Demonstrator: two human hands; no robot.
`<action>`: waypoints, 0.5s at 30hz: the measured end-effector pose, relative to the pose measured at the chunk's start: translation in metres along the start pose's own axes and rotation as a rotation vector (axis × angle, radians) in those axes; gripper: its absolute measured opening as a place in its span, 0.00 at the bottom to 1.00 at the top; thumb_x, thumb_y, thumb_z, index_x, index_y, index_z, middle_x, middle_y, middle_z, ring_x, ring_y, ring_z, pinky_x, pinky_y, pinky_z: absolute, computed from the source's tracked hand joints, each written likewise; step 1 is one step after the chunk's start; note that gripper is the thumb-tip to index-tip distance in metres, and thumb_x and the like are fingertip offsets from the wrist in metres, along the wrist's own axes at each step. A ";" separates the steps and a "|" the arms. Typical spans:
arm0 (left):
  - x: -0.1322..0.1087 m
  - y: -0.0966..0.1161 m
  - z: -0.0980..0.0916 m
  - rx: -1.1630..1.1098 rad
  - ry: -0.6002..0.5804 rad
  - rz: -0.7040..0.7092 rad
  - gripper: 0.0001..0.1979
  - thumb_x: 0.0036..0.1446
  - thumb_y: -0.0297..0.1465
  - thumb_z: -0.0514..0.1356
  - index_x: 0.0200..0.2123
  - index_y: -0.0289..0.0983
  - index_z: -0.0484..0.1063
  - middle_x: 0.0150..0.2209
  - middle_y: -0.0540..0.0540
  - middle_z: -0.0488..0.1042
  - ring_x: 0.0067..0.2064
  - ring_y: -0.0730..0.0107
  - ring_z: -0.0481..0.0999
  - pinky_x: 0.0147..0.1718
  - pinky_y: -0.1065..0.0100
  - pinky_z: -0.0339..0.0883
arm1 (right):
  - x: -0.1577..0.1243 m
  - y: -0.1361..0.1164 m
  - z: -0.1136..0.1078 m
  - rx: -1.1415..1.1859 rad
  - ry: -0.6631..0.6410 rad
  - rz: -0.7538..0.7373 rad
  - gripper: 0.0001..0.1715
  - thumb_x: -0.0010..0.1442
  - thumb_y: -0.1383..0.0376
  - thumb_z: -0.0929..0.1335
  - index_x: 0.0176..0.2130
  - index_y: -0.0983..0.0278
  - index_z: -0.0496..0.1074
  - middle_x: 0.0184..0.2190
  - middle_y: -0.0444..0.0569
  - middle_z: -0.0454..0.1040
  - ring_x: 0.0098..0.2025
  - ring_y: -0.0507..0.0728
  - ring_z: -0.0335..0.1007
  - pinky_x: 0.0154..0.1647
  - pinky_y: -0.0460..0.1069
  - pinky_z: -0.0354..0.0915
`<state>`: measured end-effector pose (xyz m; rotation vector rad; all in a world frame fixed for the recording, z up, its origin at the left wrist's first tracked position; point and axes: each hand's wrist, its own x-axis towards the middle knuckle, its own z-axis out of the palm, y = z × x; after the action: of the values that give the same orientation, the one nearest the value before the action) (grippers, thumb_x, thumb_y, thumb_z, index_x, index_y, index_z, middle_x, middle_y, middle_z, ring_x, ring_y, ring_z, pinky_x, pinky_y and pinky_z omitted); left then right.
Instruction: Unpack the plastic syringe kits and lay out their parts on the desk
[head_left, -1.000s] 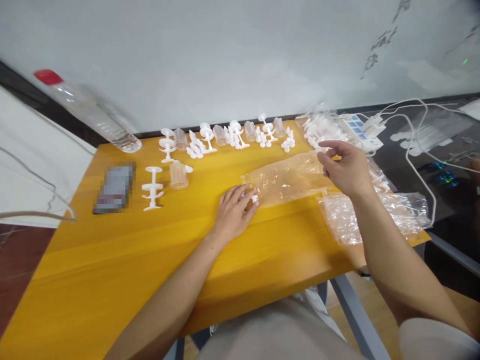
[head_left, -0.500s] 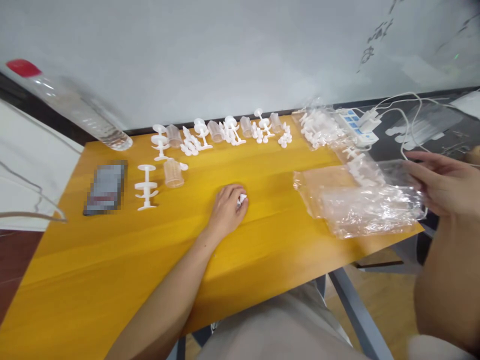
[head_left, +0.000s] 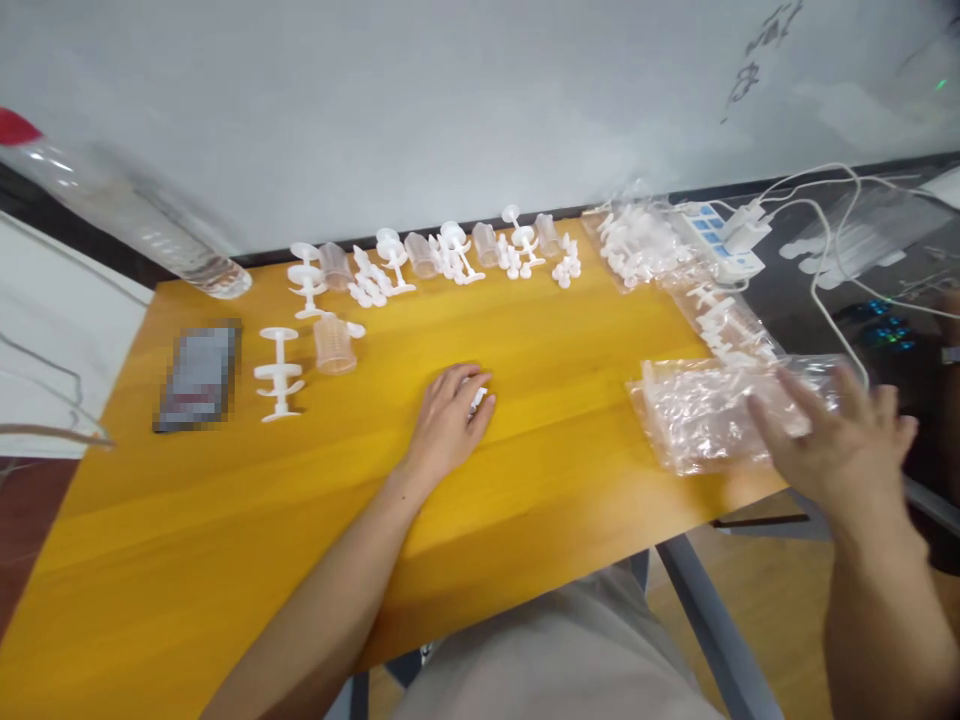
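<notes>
My left hand (head_left: 448,413) rests on the yellow table (head_left: 225,520) near its middle, fingers curled over a small white plastic part (head_left: 478,395). My right hand (head_left: 836,440), blurred by motion, lies with fingers spread on a pile of clear plastic bags (head_left: 705,410) at the table's right edge. Along the back edge stands a row of white plastic stems and small clear cups (head_left: 442,255). One clear cup (head_left: 334,344) and a white spool-like piece (head_left: 279,374) lie apart at the left.
A clear bottle with a red cap (head_left: 112,210) leans at the back left. A dark phone (head_left: 198,376) lies left. More bagged white parts (head_left: 637,240), a power strip (head_left: 720,240) and white cables (head_left: 825,200) sit at the back right, beside a dark side table.
My right hand carried the clear bag from the table's middle to the right edge and now lies open on the bag pile. My left hand closed over the small white part and stayed put.
</notes>
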<state>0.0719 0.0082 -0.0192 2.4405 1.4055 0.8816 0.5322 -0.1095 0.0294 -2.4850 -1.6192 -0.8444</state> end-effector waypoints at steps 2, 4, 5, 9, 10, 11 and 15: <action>0.000 0.000 0.001 0.009 -0.006 0.002 0.14 0.72 0.34 0.56 0.55 0.39 0.75 0.58 0.36 0.75 0.62 0.50 0.73 0.63 0.49 0.66 | -0.017 -0.018 0.008 0.113 -0.176 -0.076 0.34 0.69 0.44 0.66 0.69 0.47 0.70 0.75 0.51 0.57 0.75 0.77 0.50 0.68 0.75 0.56; 0.001 0.000 0.001 0.012 -0.021 -0.007 0.14 0.72 0.34 0.55 0.54 0.39 0.75 0.59 0.36 0.75 0.63 0.50 0.72 0.63 0.48 0.66 | -0.027 -0.024 0.022 0.193 -0.282 -0.088 0.34 0.71 0.44 0.62 0.70 0.48 0.68 0.76 0.52 0.54 0.77 0.77 0.45 0.70 0.74 0.54; 0.001 0.000 0.000 0.011 -0.027 -0.013 0.14 0.72 0.34 0.55 0.54 0.39 0.75 0.59 0.36 0.75 0.63 0.50 0.72 0.63 0.48 0.66 | -0.029 -0.024 0.028 0.223 -0.306 -0.078 0.35 0.71 0.44 0.61 0.71 0.48 0.66 0.76 0.52 0.54 0.77 0.77 0.45 0.71 0.73 0.53; 0.001 0.002 0.000 0.009 -0.031 -0.024 0.14 0.72 0.35 0.54 0.55 0.39 0.75 0.59 0.35 0.74 0.64 0.50 0.72 0.64 0.48 0.66 | -0.027 -0.020 0.039 0.324 -0.310 -0.044 0.35 0.70 0.42 0.63 0.70 0.46 0.67 0.75 0.50 0.57 0.76 0.75 0.49 0.71 0.74 0.54; 0.001 0.003 0.001 0.007 -0.032 -0.027 0.15 0.72 0.35 0.55 0.56 0.38 0.75 0.59 0.34 0.74 0.64 0.50 0.72 0.64 0.48 0.66 | -0.025 -0.020 0.038 0.338 -0.310 -0.031 0.34 0.69 0.42 0.63 0.69 0.46 0.68 0.75 0.50 0.58 0.75 0.75 0.50 0.70 0.74 0.54; 0.002 0.003 0.001 0.001 -0.034 -0.033 0.16 0.72 0.36 0.55 0.57 0.38 0.74 0.59 0.34 0.74 0.64 0.50 0.72 0.64 0.48 0.66 | -0.023 -0.020 0.037 0.345 -0.307 -0.014 0.33 0.70 0.43 0.63 0.69 0.46 0.69 0.74 0.50 0.59 0.75 0.75 0.51 0.70 0.75 0.53; 0.006 0.003 -0.008 -0.075 -0.038 -0.085 0.21 0.70 0.39 0.57 0.62 0.39 0.70 0.61 0.36 0.73 0.65 0.52 0.72 0.66 0.50 0.65 | -0.014 -0.017 0.027 0.346 -0.174 0.028 0.31 0.71 0.43 0.62 0.67 0.48 0.72 0.74 0.51 0.60 0.75 0.76 0.53 0.71 0.78 0.46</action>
<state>0.0715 0.0104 -0.0089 2.3126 1.4254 0.8491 0.5244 -0.1040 -0.0045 -2.3782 -1.6118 -0.3149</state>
